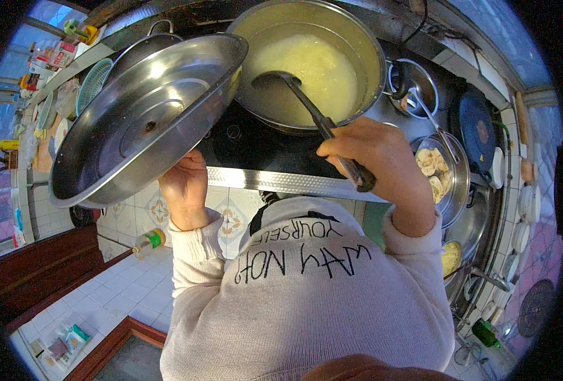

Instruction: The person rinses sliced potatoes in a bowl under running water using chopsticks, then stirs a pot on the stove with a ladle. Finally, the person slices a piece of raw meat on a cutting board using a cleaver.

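My left hand holds a large stainless-steel pot lid from behind, near its lower right edge. The lid is tilted with its shiny inner face towards me, and it hides my fingertips. In my right hand is the black handle of a ladle. The dark ladle head rests partly in the pale yellow, cloudy liquid of a big metal pot. The pot stands uncovered on a black cooktop, and the lid's right rim overlaps the pot's left side in view.
Right of the cooktop are a small saucepan, a metal bowl holding food pieces, and a round dark griddle. Behind the lid stand another pan and a green plastic basket. A bottle lies left of me.
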Demonstrator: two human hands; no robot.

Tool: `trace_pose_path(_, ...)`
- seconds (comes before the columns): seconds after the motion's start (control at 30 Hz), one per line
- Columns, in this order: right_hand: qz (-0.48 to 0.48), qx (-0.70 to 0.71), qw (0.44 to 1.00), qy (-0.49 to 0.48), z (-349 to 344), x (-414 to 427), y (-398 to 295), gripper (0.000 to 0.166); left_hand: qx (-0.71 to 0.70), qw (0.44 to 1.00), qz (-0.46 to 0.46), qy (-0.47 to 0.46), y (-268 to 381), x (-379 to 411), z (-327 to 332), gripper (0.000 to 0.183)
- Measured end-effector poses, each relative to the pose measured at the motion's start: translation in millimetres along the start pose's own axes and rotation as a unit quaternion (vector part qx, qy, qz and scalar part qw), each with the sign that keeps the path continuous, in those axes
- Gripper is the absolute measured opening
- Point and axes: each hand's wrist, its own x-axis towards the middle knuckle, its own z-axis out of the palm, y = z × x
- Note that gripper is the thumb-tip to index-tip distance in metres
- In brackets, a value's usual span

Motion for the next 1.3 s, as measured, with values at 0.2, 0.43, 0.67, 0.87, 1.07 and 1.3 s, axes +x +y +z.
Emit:
trace_pose_path(0.2,0.016,0.049,0.998,-0.042,-27.2,-7.4,-15.0,0.023,-0.009,0.999,-0.010,-0.036,-2.8,-1.7,-2.8,0.029)
trace_pose_path(0.43,0.042,0.006,0.998,0.042,-36.9,-25.7,-24.0,0.025,-0.018,0.996,-0.045,-0.078,0.4,1.5,-8.3,0.029)
trace_pose_path(0.67,0.092,-0.025,0.991,0.088,-37.4,-47.2,-32.6,0.024,0.051,0.994,-0.019,-0.096,-7.2,20.9,23.6,0.032)
trace_pose_path(0.87,0.066,-0.053,0.978,0.192,-28.2,-67.9,-21.6,0.025,0.137,0.972,-0.015,-0.191,-22.7,39.4,46.8,0.040)
trace_pose_path(1.07,0.073,0.050,0.954,0.285,-26.7,-98.1,-8.6,0.021,0.302,0.942,0.070,-0.125,-48.3,47.6,68.1,0.040)
trace_pose_path(1.3,0.153,-0.062,0.865,0.474,0.6,-124.7,36.3,0.017,0.379,0.914,0.075,-0.120,-73.4,58.5,88.5,0.037)
